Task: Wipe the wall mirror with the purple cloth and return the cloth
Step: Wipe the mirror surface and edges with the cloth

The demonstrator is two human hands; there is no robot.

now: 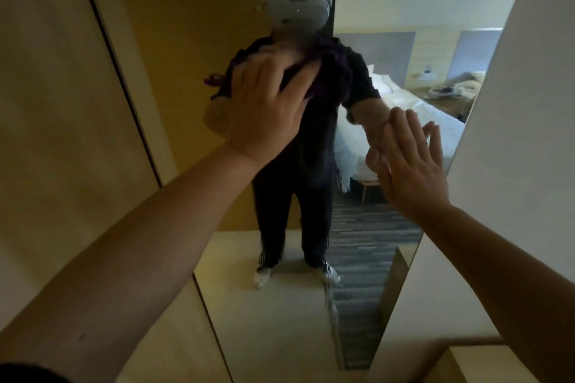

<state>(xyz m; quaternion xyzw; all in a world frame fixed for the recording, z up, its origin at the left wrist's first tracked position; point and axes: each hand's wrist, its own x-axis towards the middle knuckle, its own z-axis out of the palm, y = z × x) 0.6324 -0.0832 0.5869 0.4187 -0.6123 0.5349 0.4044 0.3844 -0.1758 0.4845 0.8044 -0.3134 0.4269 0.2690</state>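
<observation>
One mirror (pixel 367 227) fills the middle of the view, a tall panel set between a wall (pixel 62 102) on the left-hand side and a white wall (pixel 522 134) on the right-hand side. Two bare hands are raised to it.

The left hand (pixel 267 106) lies against the glass with the one purple cloth (pixel 314 78) under its fingers; the fingers are spread and fairly straight, pressing the cloth to the mirror, not wrapped round it. The cloth shows just beyond the fingertips and to their right, dark and bunched, and its far edge is hard to tell from its own reflection. A second bit of purple shows to the left of this hand, in the reflection.

The right hand (pixel 410 162) is lower and well to the right of the left one, flat, fingers straight and together, holding nothing. Its fingertips meet their reflection, so it touches the glass close to the mirror's right edge.

Beyond the hands the mirror shows one person in dark clothes, two pale shoes, two beds with white bedding and one blue picture high on the far wall.
</observation>
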